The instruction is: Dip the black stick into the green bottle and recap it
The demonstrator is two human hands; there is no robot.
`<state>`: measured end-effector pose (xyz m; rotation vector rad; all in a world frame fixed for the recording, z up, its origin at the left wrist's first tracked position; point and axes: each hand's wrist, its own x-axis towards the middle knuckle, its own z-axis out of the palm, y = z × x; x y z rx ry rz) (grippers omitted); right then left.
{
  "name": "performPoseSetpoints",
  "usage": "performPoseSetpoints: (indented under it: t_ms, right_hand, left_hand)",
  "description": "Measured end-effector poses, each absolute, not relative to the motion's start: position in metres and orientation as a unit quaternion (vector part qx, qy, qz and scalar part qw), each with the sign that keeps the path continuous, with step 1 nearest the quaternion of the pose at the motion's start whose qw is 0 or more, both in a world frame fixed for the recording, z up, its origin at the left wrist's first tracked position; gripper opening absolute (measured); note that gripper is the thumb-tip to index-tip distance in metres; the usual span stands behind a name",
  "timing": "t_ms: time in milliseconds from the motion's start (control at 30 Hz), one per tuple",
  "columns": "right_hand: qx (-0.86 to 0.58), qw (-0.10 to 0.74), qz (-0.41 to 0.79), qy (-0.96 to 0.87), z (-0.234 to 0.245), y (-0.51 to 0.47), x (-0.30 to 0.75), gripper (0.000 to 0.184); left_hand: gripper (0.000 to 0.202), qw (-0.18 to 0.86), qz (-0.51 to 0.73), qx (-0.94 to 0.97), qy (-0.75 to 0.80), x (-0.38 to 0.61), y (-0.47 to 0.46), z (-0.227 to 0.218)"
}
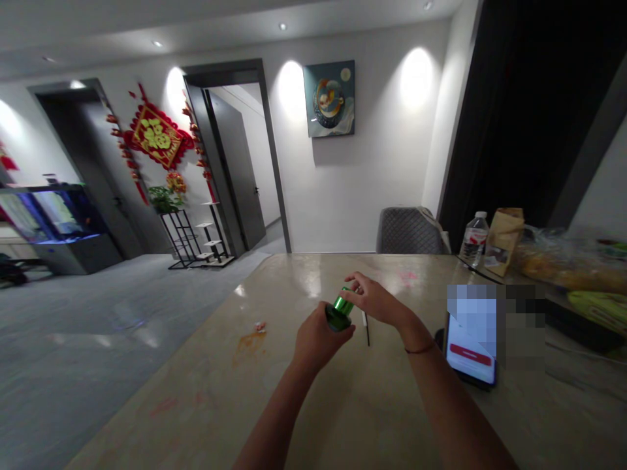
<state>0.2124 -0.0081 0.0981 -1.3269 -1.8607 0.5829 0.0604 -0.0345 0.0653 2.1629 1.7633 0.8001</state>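
Observation:
My left hand [318, 333] is wrapped round a dark green, rounded object [337, 318], perhaps a bottle or jar; most of it is hidden by the fingers. A shiny green cylinder [343, 301] rises from its top, tilted to the right. At the cylinder's upper end, the thumb and fingers of my right hand [373, 299] are closed round it. Whether the two green parts are joined I cannot tell. Just beyond and below my right hand, a thin white and dark stick [366, 328] lies on the table.
The table [220, 391] has orange stains and a small reddish scrap [260, 326] at left. A phone [471, 349] stands tilted at right. Behind it are a water bottle [475, 240], a brown paper bag [504, 241] and plastic-wrapped food [568, 264]. A grey chair [410, 230] stands beyond the table.

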Motion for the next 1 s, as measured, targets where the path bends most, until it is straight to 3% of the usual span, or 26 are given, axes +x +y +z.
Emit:
performPoseSetpoints:
  t_ms: [400, 567, 1000]
  right_hand:
    - [-0.514, 0.385, 0.234, -0.73, 0.0979, -0.0074, 0.2143, 0.039]
    - [-0.505, 0.395, 0.224, -0.734, 0.0993, -0.0087, 0.213, 0.03]
    - [-0.452, 0.414, 0.308, -0.727, 0.0956, -0.0039, 0.2154, 0.027]
  left_hand:
    - [0.041, 0.13, 0.271, 0.737, 0.605, 0.0601, -0.0344, 0.0668]
    - [0.041, 0.123, 0.27, 0.739, 0.605, 0.0609, -0.0354, 0.0668]
    - [0.039, 0.114, 0.268, 0.746, 0.598, 0.0597, -0.035, 0.0675]
